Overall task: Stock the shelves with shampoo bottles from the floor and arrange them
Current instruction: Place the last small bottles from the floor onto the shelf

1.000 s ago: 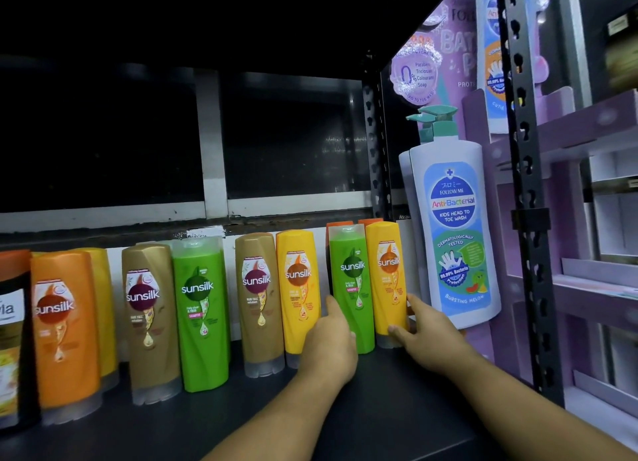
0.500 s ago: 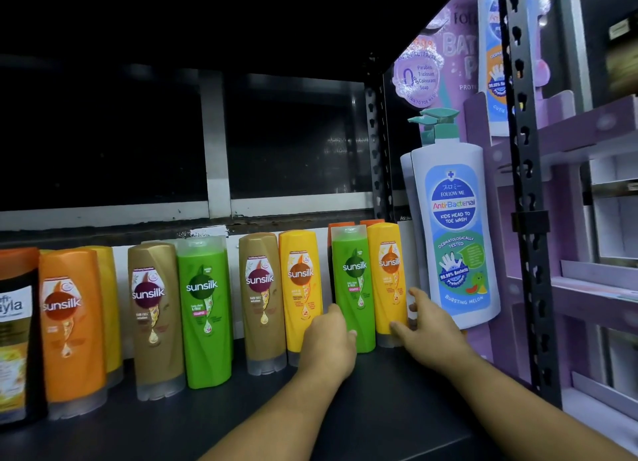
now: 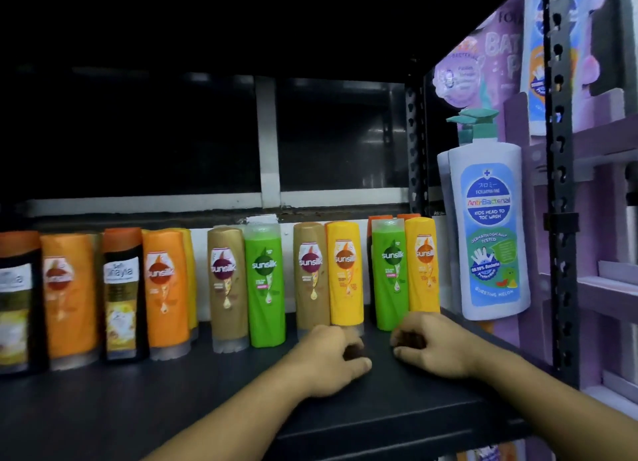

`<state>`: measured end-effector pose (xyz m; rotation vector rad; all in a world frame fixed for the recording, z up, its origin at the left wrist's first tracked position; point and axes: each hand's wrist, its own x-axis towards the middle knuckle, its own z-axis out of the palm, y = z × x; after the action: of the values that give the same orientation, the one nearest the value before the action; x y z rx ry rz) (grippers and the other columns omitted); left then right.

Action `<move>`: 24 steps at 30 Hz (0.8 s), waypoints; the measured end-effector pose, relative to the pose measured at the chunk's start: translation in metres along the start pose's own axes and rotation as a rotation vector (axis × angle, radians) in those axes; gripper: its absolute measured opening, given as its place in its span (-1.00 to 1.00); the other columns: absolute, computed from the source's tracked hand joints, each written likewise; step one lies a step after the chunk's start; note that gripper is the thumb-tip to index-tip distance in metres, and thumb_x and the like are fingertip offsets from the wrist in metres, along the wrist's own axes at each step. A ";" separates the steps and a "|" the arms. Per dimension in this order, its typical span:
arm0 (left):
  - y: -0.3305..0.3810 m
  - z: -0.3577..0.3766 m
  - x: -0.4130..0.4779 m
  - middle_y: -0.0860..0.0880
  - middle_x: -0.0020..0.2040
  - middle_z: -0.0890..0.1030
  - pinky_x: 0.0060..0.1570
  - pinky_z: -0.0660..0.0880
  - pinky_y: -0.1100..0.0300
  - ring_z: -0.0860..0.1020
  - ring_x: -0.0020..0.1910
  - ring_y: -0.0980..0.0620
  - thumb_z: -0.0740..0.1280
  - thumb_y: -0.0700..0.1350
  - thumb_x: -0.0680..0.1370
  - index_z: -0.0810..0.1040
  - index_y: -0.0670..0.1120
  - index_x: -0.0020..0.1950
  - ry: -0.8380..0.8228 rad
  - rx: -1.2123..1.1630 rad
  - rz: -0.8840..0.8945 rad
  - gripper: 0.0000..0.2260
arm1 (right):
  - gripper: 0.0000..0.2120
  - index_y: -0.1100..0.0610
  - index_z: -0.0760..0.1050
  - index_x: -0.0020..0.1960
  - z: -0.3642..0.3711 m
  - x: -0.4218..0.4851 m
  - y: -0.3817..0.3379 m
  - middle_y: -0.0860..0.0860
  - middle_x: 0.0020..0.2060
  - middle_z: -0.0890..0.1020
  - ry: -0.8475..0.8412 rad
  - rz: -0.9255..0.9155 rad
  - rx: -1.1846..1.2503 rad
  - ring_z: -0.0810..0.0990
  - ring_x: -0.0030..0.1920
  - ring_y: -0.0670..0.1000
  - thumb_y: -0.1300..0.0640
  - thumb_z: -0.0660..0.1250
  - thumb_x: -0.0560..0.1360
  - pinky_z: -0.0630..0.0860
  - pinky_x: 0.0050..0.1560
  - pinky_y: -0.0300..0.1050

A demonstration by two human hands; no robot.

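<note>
The dark, matte shelf (image 3: 172, 402) is carrying a row of upright shampoo bottles along its back edge, and the view is now taking in more of the left end of the row than half a second ago, with a black bottle (image 3: 121, 295) and an orange bottle (image 3: 69, 298) newly showing there. The slotted metal upright (image 3: 561, 184) is standing at the right, with a purple cardboard display (image 3: 593, 219) behind it. The white pump bottle (image 3: 490, 232), smooth and rounded with a teal dispenser head, is standing at the right edge, just beside the row. The shampoo bottles are tall, glossy, flattened plastic forms resting on translucent caps: a tan bottle (image 3: 226, 288) beside a green bottle (image 3: 265, 288), a second tan bottle (image 3: 309, 274) beside a yellow bottle (image 3: 345, 274), then a second green bottle (image 3: 390, 274) beside a second yellow bottle (image 3: 422, 263). Both hands have drawn back from the bottles since the earlier frame and are now resting on the shelf surface in front of the row. The left hand (image 3: 328, 360) is curling loosely closed, gripping nothing, just before the yellow bottle's cap. The right hand (image 3: 435, 343) is likewise curling closed and empty, lying in front of the second green and second yellow bottles.
</note>
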<state>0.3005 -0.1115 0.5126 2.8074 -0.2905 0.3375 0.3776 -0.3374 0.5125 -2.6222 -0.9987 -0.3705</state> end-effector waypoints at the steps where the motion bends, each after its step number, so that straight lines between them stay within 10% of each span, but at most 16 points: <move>1: -0.007 -0.005 -0.013 0.04 0.32 0.60 0.31 0.49 0.08 0.54 0.29 0.02 0.32 0.21 0.61 0.58 0.04 0.37 -0.028 0.026 -0.002 -0.59 | -0.78 -0.08 0.61 0.12 0.001 -0.002 -0.012 -0.21 0.01 0.58 -0.034 -0.019 -0.009 0.51 0.03 -0.21 -0.13 0.35 0.54 0.45 0.09 -0.26; 15: -0.094 -0.069 -0.165 0.11 0.66 0.15 0.60 0.03 0.07 0.09 0.64 0.08 0.06 0.32 0.67 0.20 0.08 0.66 -0.178 0.106 -0.252 -0.39 | -0.41 0.00 0.19 0.60 0.044 -0.014 -0.205 -0.04 0.61 0.18 -0.288 -0.008 -0.019 0.09 0.61 -0.02 -0.26 -0.01 0.66 0.05 0.58 0.05; 24: -0.092 -0.058 -0.169 0.00 0.57 0.39 0.37 0.38 -0.13 0.38 0.50 -0.16 0.01 0.38 0.61 0.41 0.15 0.52 -0.031 0.202 -0.317 -0.42 | -0.44 -0.16 0.17 0.60 0.048 -0.030 -0.222 -0.19 0.59 0.18 -0.160 0.067 -0.129 0.19 0.58 -0.06 -0.30 -0.07 0.65 0.17 0.49 -0.01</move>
<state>0.1494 0.0203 0.4977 2.9931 0.1935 0.2628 0.2108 -0.1800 0.5012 -2.8312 -0.9614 -0.2180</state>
